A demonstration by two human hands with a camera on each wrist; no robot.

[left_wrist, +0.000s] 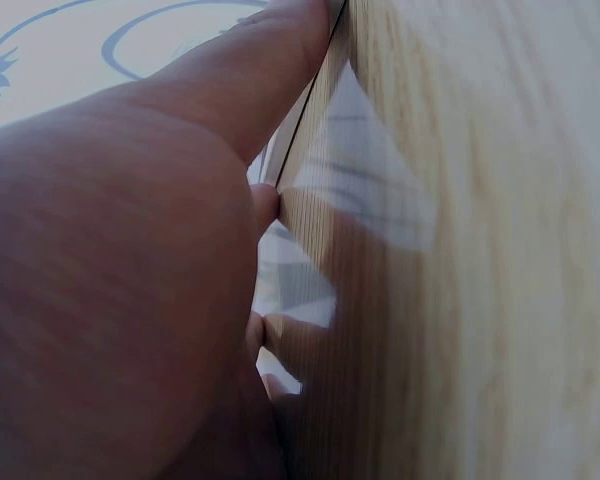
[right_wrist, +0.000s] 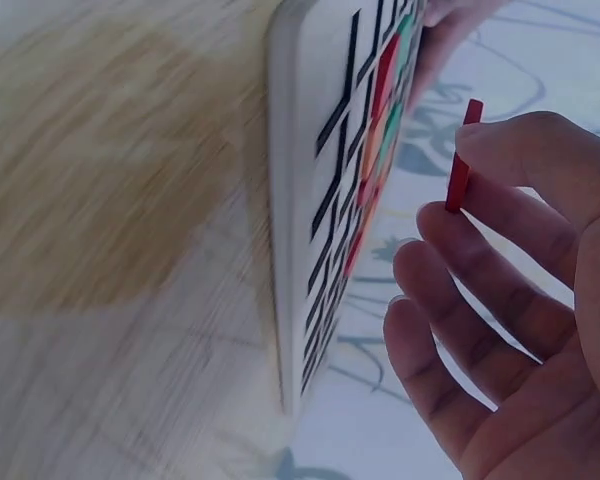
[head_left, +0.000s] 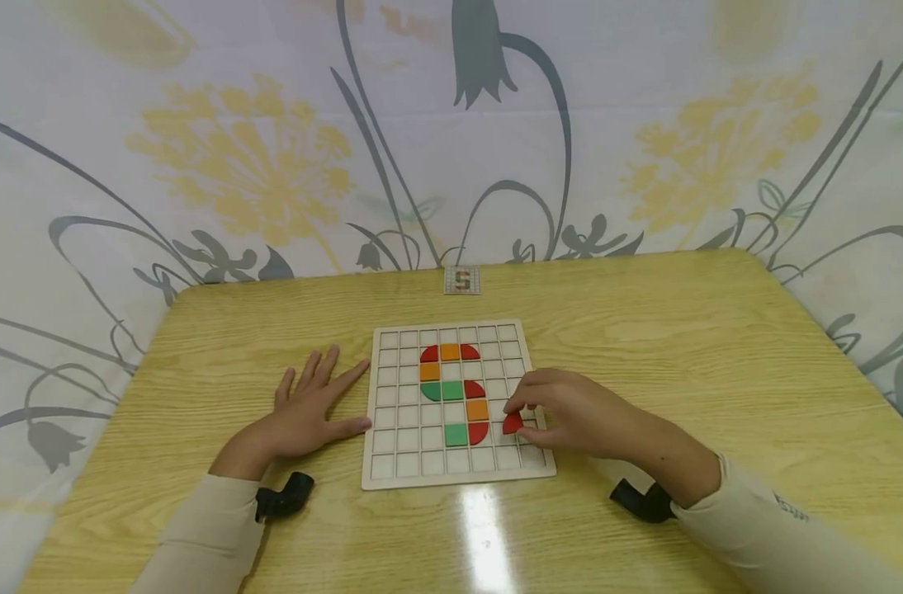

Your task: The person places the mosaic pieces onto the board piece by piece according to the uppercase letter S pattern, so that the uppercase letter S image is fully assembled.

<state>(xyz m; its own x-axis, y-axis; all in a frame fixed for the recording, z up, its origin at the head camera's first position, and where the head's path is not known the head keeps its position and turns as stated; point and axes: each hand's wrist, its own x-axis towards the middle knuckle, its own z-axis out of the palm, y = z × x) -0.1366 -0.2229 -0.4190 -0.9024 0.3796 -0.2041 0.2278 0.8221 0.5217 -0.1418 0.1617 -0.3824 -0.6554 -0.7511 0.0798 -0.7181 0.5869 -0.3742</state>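
Note:
A white grid board lies on the table, with red quarter-round tiles, orange squares and green tiles set in its cells in an S-like shape. My right hand pinches a red quarter-round tile above the board's right side. In the right wrist view that red tile stands on edge between thumb and fingers, apart from the board. My left hand rests flat on the table with fingers spread, thumb and index tip near the board's left edge. The left wrist view shows its palm side low against the wood.
A small card with an S pattern on a grid lies behind the board at the table's back edge. The wood-grain table meets a flower-patterned cloth. Black wrist devices sit near both sleeves.

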